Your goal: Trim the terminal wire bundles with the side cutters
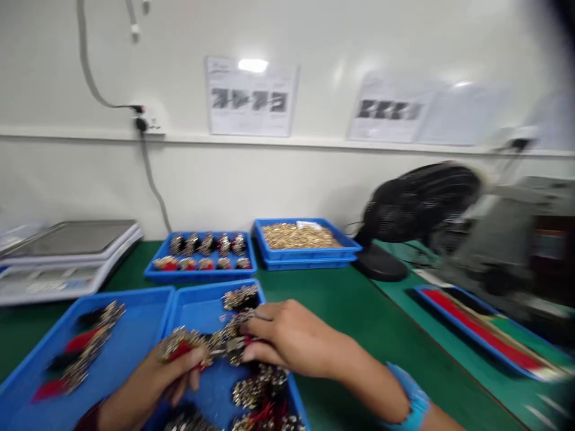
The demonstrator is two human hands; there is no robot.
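Observation:
My left hand (pixel 164 374) is closed around a bundle of red strips with gold-coloured metal ends (pixel 185 346). Over the middle blue tray (pixel 197 302), my right hand (pixel 287 338) pinches another cluster of metal-ended pieces (pixel 231 335), partly covered by its fingers. The two clusters meet or overlap between my hands; I cannot tell whether they are joined. Beneath and beside the right hand lie more bundles (pixel 256 389) with dark and red strips. A further bundle (pixel 240 297) rests near the tray's far edge.
To the left, another blue tray (pixel 135 311) holds red and black bundles. Behind stand a tray of bundles in rows (pixel 202 276) and stacked trays of small gold pieces (pixel 299 235). A scale (pixel 85 239) is at far left, a black fan (pixel 417 197) and coloured-strip tray (pixel 489 329) at right.

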